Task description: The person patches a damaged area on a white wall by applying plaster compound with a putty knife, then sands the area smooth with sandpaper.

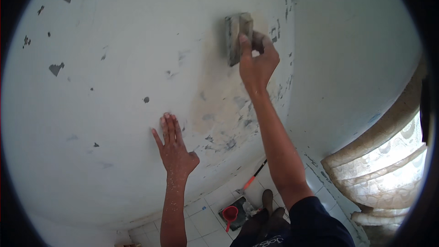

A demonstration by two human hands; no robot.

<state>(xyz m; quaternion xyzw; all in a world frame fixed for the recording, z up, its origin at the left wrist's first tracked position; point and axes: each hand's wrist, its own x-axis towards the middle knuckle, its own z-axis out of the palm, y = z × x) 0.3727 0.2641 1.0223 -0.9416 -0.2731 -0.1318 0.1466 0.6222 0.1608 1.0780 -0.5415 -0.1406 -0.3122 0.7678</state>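
My right hand [259, 66] grips the handle of a worn, grey rectangular sanding block [232, 41]. Its flat face is against the pale painted wall [132, 50], near the inside corner. Below the block spreads a beige patch [212, 98] of rubbed wall, with grey bare spots in its lower part. Further left and lower, my left hand [174, 148] lies flat on the wall with fingers stretched and thumb out. It holds nothing, and pale dust speckles its wrist and forearm.
Chipped grey spots [56, 68] mark the wall's left side. On the tiled floor [202, 225], a red dipper [230, 212] sits on a dark tray [241, 221], near an orange-and-black-handled tool [250, 182]. A beige curtain [379, 169] hangs over a bright window at right.
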